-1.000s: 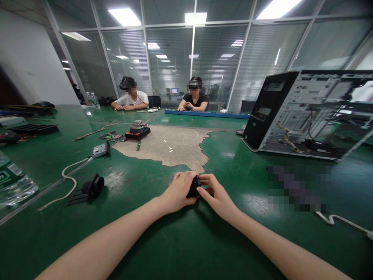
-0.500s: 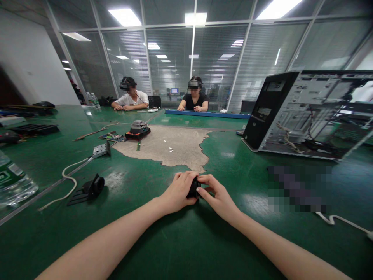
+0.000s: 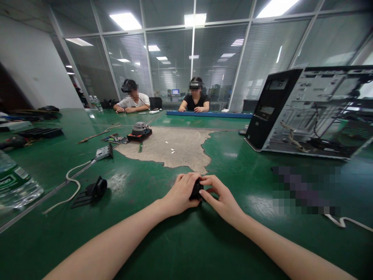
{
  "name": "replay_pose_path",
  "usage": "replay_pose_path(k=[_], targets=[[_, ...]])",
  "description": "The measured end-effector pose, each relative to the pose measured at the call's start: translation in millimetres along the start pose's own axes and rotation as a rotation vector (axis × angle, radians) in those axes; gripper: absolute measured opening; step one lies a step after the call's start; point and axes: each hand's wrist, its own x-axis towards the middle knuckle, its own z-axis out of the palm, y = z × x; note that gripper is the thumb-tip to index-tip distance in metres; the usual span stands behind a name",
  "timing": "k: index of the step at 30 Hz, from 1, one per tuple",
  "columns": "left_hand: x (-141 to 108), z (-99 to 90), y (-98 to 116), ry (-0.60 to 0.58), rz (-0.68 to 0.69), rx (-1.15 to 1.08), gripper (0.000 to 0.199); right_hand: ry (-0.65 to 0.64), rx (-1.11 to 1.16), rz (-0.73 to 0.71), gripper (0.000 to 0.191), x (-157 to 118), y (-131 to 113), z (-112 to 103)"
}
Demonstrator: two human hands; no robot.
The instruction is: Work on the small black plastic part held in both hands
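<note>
My left hand [image 3: 181, 195] is wrapped round a small black part [image 3: 197, 190] just above the green tabletop, in the middle of the view. From the other side, the thumb and fingertips of my right hand [image 3: 222, 197] pinch the part's right edge. Fingers cover most of it, so its exact kind cannot be made out. To the left on the table lies a black plastic piece [image 3: 92, 191] with a round ring and slatted legs.
An opened computer case [image 3: 271, 112] stands at the right. A clear water bottle [image 3: 17, 182] is at the left edge. Near a metal bracket [image 3: 104, 151] runs a pale cord [image 3: 70, 173]. Farther back sits a cooler fan [image 3: 140, 129]. Two people sit across the green table [image 3: 163, 249].
The whole view has shifted slightly, so everything sits a little farther right. Both hands keep nearly the same grip on the black part.
</note>
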Motion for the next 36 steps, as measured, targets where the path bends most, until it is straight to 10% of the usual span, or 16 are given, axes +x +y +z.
replay_pose_path(k=[27,36], targets=[[1.5,-0.8,-2.2,-0.026,-0.014,-0.028,0.057,-0.084,0.092,0.183,0.024,3.5,-0.4,-1.0],[2.8,-1.3,-1.7,-0.025,-0.018,-0.036,0.055,-0.01,0.016,0.043,0.012,2.7,0.2,-1.8]])
